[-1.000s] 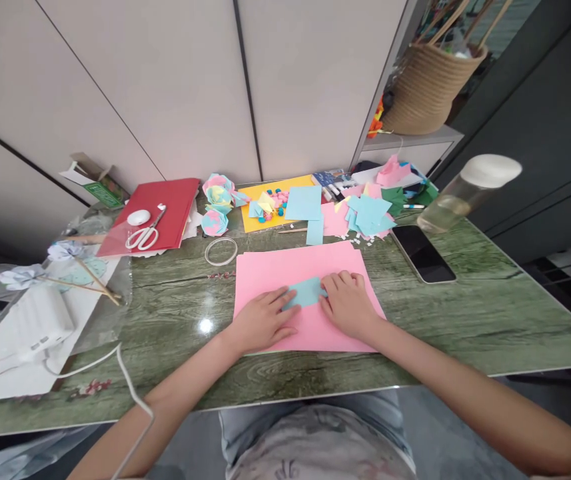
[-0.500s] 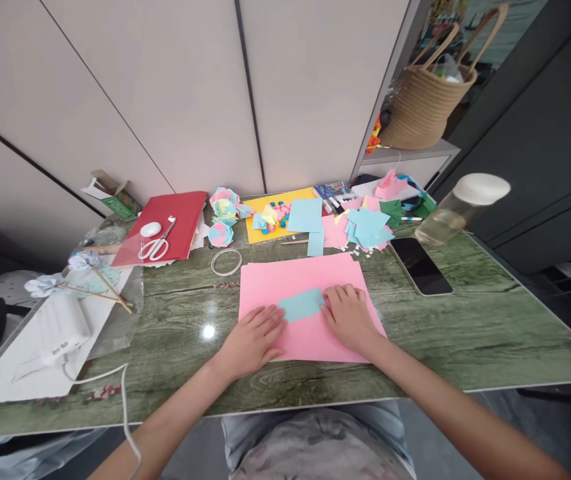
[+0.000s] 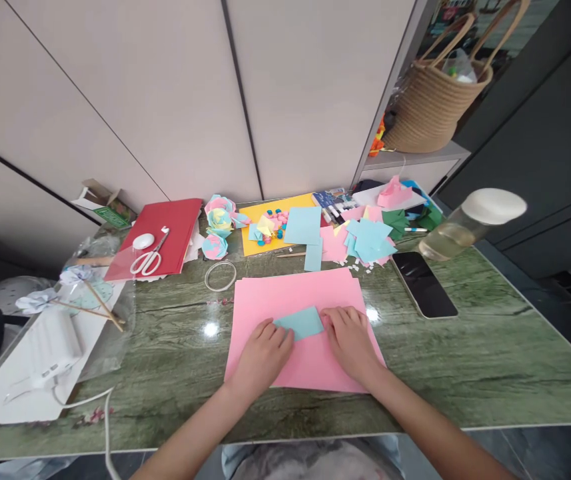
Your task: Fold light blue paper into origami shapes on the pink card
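Observation:
A light blue strip of paper (image 3: pixel 301 323) lies slightly tilted on a stack of pink paper sheets (image 3: pixel 285 293). My left hand (image 3: pixel 266 350) covers the strip's left end, with bent fingers over it and the thumb out of sight. At the strip's right end, my right hand (image 3: pixel 351 337) has its fingers curled close together, their tips at the edge. Both wrists rest low over the front part of the pink sheets.
Behind the pink stack are blue paper pieces (image 3: pixel 370 240), a yellow sheet (image 3: pixel 252 248) with small beads, paper flowers (image 3: pixel 220 217) and a tape roll (image 3: pixel 220 276). Scissors (image 3: pixel 150 257) lie on a red folder (image 3: pixel 175 220) at left. A phone (image 3: pixel 425 285) and a bottle (image 3: pixel 448 237) stand right.
My left hand has gone from flat, spread fingers to bent fingers over the strip's left end. My right hand's fingers have curled more at the right end. The view has tilted up slightly.

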A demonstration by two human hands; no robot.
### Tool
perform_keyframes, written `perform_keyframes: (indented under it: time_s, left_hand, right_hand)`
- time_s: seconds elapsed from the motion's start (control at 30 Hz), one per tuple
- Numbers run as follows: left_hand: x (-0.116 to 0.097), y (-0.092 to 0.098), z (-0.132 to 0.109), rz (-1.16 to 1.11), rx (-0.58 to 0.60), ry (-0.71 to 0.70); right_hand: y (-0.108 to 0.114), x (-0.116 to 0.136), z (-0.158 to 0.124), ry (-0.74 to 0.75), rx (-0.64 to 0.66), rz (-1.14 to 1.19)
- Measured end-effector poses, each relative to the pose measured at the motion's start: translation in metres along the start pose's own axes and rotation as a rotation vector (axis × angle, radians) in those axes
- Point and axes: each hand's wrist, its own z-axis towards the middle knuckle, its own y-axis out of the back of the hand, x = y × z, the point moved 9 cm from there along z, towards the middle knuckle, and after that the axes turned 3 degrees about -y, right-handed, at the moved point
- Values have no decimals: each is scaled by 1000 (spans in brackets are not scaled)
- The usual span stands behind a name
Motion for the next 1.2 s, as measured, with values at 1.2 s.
perform_keyframes:
  time_s: [1.2]
  left_hand:
    - [65, -21, 31, -1363, 34, 166]
  right_hand:
    - [-44, 42, 52, -2, 710, 775]
